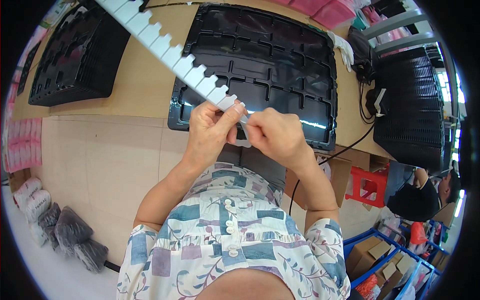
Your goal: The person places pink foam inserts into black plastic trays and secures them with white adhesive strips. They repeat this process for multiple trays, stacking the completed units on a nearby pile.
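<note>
A long white strip (172,56) with a row of notched tabs slants from the upper left down to my hands. My left hand (212,127) pinches it near its lower end, thumb on top. Close beside it, my right hand (280,134) is closed, fingers curled in, at the strip's end. A short white piece of the strip hangs below, between the hands; whether it is bent or separate cannot be made out. Beyond the hands, a shiny black plastic tray (257,92) with moulded compartments lies on the table, partly covered by the strip.
Stacked black trays (80,60) stand on the table (145,75) at the left, and another black stack (410,115) at the right. White gloves (342,49) and a black cable (350,146) lie nearby. A red stool (369,186) and a person (417,200) are at the right.
</note>
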{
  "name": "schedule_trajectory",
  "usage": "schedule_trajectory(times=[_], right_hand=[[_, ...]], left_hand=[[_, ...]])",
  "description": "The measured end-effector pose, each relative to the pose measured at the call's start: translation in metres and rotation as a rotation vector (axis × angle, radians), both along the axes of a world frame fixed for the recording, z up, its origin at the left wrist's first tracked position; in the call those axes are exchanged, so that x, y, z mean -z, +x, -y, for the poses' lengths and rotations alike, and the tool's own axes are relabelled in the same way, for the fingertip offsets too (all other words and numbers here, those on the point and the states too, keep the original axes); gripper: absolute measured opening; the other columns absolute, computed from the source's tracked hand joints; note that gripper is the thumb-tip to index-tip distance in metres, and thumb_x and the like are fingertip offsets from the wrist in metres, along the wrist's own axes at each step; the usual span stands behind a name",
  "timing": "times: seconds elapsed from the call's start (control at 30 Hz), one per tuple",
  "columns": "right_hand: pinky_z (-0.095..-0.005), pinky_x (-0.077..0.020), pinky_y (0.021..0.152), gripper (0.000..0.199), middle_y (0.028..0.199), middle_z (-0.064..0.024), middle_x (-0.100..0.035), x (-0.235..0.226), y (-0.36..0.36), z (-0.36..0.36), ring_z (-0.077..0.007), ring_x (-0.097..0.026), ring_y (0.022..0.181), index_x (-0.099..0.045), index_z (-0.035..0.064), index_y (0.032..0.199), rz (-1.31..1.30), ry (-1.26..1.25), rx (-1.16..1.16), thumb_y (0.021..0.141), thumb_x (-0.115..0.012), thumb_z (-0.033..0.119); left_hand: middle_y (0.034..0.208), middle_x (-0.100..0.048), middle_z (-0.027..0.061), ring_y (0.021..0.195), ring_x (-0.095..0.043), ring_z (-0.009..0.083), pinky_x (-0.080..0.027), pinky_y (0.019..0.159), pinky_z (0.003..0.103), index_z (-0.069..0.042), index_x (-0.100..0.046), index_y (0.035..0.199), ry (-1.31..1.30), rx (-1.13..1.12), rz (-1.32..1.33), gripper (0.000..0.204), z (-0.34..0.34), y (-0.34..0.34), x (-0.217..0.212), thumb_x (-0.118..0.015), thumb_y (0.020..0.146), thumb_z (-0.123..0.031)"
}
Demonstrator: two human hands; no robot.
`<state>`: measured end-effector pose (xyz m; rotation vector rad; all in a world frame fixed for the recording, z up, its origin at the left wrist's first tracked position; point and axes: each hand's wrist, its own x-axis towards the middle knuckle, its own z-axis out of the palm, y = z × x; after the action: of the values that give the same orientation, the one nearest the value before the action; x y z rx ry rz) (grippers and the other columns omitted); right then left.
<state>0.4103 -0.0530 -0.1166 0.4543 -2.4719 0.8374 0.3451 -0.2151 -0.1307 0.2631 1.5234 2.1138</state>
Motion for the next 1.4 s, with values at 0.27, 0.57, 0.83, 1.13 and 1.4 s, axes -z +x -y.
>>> schedule_trajectory(times=[0.27,0.57,0.83,1.13,1.4], right_hand=[[-0.0196,-0.0328,0.047,0.008,0.064,0.0071,-0.053,-0.049,0.034,-0.132,-0.0001,-0.044,0.054,-0.063,0.0050,0.085,0.796,-0.503,0.154,0.089,-0.065,0.012],[-0.0381,-0.0462,0.060,0.011,0.069,-0.0126,-0.060,-0.033,0.037,-0.161,-0.0279,-0.059,0.063,-0.059,0.0007,0.084,0.766,0.138,0.076,0.086,-0.063,0.010],[-0.0448,-0.0500,0.071,0.015,0.083,-0.0150,-0.066,-0.020,0.043,-0.151,-0.0372,-0.063,0.079,-0.056,0.0009,0.086,0.645,0.318,0.172,0.088,-0.064,0.013],[-0.0416,-0.0503,0.059,0.012,0.074,-0.0135,-0.058,-0.008,0.056,-0.121,-0.0336,-0.063,0.069,-0.052,0.0022,0.084,0.447,0.821,0.166,0.082,-0.063,0.005],[-0.0410,-0.0498,0.056,0.013,0.073,-0.0121,-0.059,-0.003,0.058,-0.129,-0.0303,-0.065,0.064,-0.051,0.0031,0.082,0.342,0.687,0.211,0.081,-0.063,0.005]], left_hand=[[0.077,-0.065,0.0077,0.062,-0.057,0.0155,-0.043,0.055,0.027,0.003,-0.067,0.088,-0.296,0.326,-0.472,0.010,0.021,0.019,-0.002,-0.065,0.089,-0.007],[0.076,-0.065,0.0145,0.071,-0.060,0.0319,-0.046,0.064,0.040,0.003,-0.066,0.081,-0.479,0.247,-0.832,0.004,0.013,0.028,-0.002,-0.068,0.082,-0.001],[0.078,-0.066,0.0116,0.069,-0.061,0.0262,-0.046,0.063,0.036,0.001,-0.066,0.083,-0.510,0.117,-0.958,0.005,0.002,0.014,0.005,-0.068,0.084,-0.002],[0.079,-0.063,0.0047,0.067,-0.053,0.0132,-0.041,0.061,0.027,0.001,-0.065,0.086,-0.454,0.130,-0.838,0.007,0.003,0.011,0.018,-0.066,0.089,-0.005],[0.077,-0.062,0.0059,0.067,-0.054,0.0168,-0.042,0.061,0.030,0.000,-0.065,0.084,-0.462,0.126,-0.858,0.008,0.002,0.010,0.022,-0.067,0.088,-0.006]])
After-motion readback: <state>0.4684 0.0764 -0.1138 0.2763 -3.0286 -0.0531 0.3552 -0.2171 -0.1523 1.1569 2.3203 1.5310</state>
